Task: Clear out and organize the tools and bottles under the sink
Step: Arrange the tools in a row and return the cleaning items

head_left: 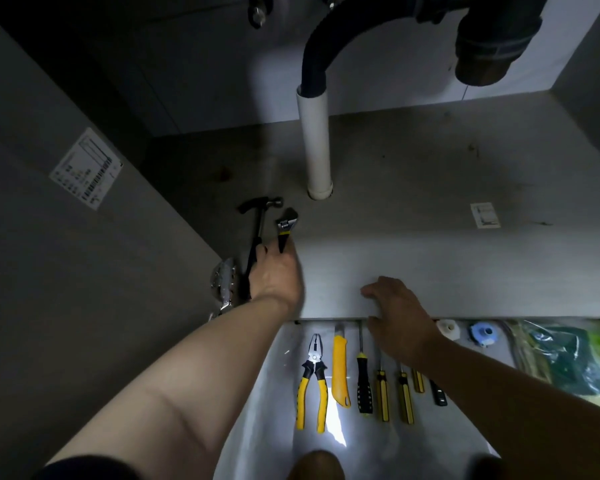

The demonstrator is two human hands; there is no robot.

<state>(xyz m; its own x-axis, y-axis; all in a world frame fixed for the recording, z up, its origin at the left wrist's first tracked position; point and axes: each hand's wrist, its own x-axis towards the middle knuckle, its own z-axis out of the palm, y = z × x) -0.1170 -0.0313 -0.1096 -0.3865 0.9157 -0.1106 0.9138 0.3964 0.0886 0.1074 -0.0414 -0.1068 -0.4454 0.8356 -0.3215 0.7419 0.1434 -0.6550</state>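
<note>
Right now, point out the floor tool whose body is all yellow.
The utility knife, second from left, between pliers and the black-handled screwdriver; every other handle shows black.

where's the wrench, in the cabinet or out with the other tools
In the cabinet: the left hand grips the wrench beside the hammer, past the cabinet's front edge. Lifted or resting, cannot tell.

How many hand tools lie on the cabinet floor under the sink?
2. A hammer lies left of the white pipe; an adjustable wrench lies beside it on the right, its handle in the left hand. That hand may hide more.
</note>
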